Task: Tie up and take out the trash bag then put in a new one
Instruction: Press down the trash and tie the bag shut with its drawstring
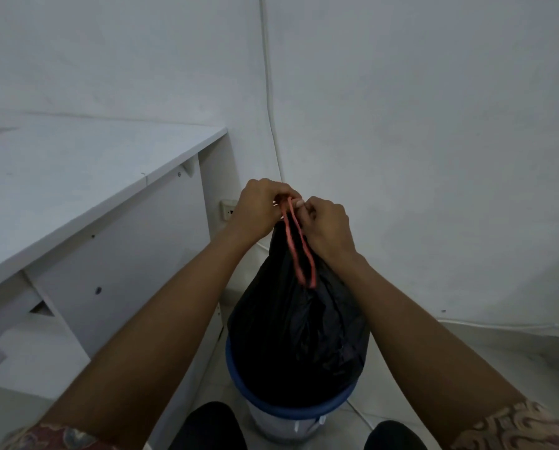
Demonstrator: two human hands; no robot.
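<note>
The tying step is judged in hand: the red drawstring (299,245) is pinched at twelve o'clock by the left hand (258,209) and right hand (328,224), both closed, above the black trash bag (297,323) (seated in the blue-rimmed bin (239,371)). A knot is needed next, then a lift.

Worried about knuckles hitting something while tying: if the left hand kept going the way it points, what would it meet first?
The left hand points right, toward the right hand. Its fingers already pinch the red drawstring there, so it would meet the right hand almost at once. How far apart in depth is unclear.
</note>
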